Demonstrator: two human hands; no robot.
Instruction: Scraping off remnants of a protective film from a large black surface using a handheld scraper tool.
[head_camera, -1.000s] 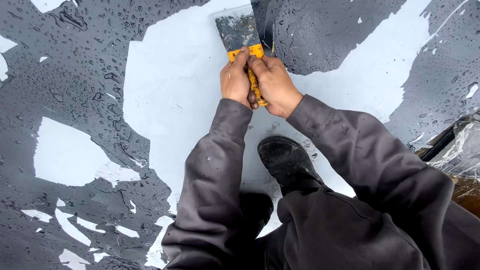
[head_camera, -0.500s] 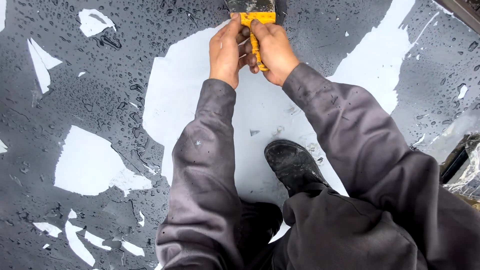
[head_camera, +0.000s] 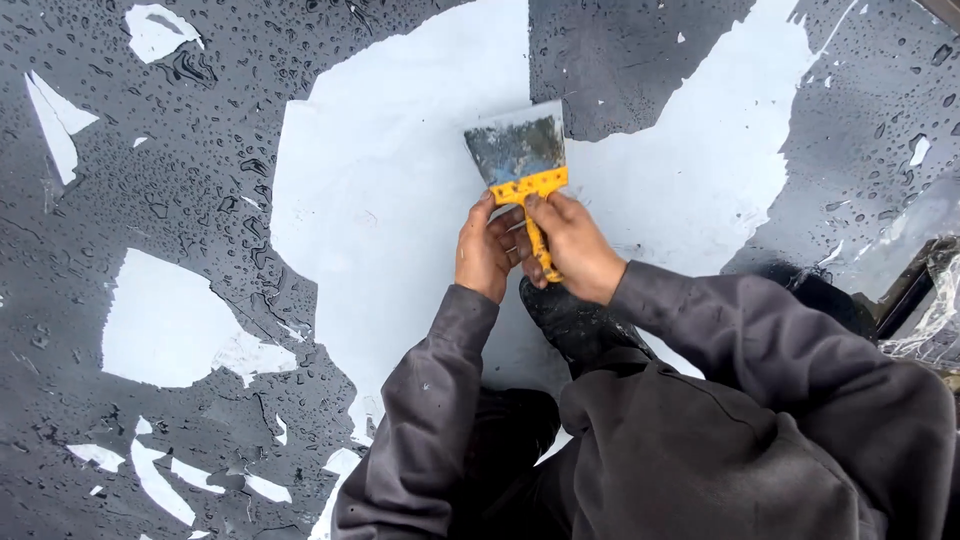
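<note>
Together our left hand (head_camera: 487, 252) and right hand (head_camera: 572, 245) have fingers closed round the yellow-handled scraper (head_camera: 522, 165) at frame centre, its long axis pointing up-frame, blade flat on the white surface (head_camera: 400, 200).

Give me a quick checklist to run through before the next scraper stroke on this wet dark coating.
1. Both hands on the handle: ok. The left hand and right hand wrap the scraper by its yellow handle.
2. Blade flat on the surface: cannot tell; the angle does not show from above.
3. Blade on a coating edge: not ok. It lies on the bare white patch, just short of the dark coating ahead.
4. Blade clean: not ok, dark residue smears it.
5. Footing: cannot tell. The black shoe stands on the white patch; water beads on the coating around.
6. Fingers clear of the blade: ok, they stay on the handle.
</note>
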